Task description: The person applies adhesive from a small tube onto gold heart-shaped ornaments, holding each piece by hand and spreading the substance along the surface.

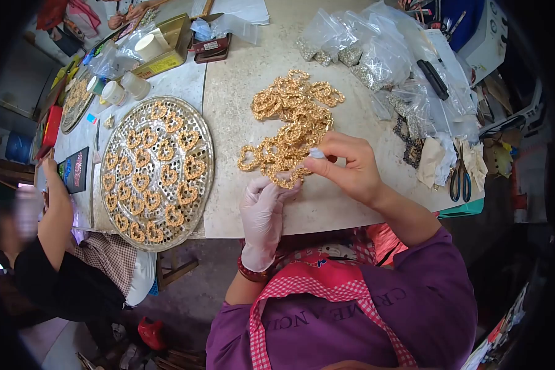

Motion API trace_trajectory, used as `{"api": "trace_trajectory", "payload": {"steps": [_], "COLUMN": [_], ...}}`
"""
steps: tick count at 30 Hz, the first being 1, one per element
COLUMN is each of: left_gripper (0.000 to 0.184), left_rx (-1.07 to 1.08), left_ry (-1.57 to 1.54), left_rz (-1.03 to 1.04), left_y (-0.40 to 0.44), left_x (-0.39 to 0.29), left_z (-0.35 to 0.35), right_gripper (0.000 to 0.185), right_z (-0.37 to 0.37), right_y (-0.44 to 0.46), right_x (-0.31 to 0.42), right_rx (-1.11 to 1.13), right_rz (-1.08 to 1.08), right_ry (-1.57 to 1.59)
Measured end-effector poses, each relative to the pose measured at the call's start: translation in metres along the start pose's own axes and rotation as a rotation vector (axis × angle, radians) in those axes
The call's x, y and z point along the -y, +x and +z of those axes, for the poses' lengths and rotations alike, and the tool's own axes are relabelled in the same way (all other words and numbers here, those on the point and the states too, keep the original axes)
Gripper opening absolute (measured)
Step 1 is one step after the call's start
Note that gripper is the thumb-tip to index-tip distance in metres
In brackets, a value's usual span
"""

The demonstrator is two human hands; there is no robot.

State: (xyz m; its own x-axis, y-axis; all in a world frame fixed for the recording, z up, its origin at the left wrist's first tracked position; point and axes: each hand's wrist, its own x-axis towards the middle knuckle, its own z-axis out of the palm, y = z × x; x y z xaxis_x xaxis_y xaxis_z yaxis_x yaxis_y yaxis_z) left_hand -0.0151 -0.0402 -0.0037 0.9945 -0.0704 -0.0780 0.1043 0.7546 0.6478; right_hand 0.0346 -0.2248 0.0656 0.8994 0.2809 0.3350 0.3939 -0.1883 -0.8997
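The gloved left grip (262, 213) is clamped on a gold ring-shaped piece (285, 181); the ungloved right grip (349, 166) has thumb and finger together just beside it. The pale counter (234, 80) carries a perforated round tray (204, 191), then a smaller gold heap (293, 98), the held piece at its near end.

A scuffed, pale tabletop (234, 80) stretches across the frame, bearing a heap of knobbly gold-coloured rings (293, 117) at center. A round, perforated metal tray (206, 185) lies at left, a yellow rectangular box (163, 65) at upper left, clear plastic bags (379, 58) at upper right.
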Motion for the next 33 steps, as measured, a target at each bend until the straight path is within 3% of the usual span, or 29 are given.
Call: {"api": "trace_trajectory", "payload": {"steps": [4,11,14,19,26,33], "left_gripper": [0.02,0.017,0.017,0.017,0.017,0.018], "left_rx": [-0.024,-0.073,-0.075,-0.063,-0.074,-0.069], "left_ry": [0.008,0.02,-0.019,-0.083,-0.067,-0.036], "left_rz": [-0.003,-0.033,-0.049,-0.062,-0.065,-0.045], "left_y": [-0.004,0.0,0.0,0.0,-0.002,0.0], "left_x": [0.0,0.0,-0.001,-0.002,-0.001,0.0], "left_z": [0.005,0.0,0.001,0.001,-0.004,-0.003], "right_gripper": [0.006,0.005,0.006,0.008,0.007,0.008], "right_z": [0.006,-0.005,-0.005,-0.004,-0.004,0.0], "right_y": [-0.003,0.006,0.007,0.007,0.003,0.004], "right_x": [0.0,0.004,-0.004,-0.003,-0.006,0.007], "right_rx": [0.024,-0.029,-0.121,-0.107,-0.01,-0.003], "right_rz": [-0.094,-0.033,0.258,0.287,0.052,-0.039], "right_ry": [-0.081,0.015,0.31,0.369,0.085,-0.043]}}
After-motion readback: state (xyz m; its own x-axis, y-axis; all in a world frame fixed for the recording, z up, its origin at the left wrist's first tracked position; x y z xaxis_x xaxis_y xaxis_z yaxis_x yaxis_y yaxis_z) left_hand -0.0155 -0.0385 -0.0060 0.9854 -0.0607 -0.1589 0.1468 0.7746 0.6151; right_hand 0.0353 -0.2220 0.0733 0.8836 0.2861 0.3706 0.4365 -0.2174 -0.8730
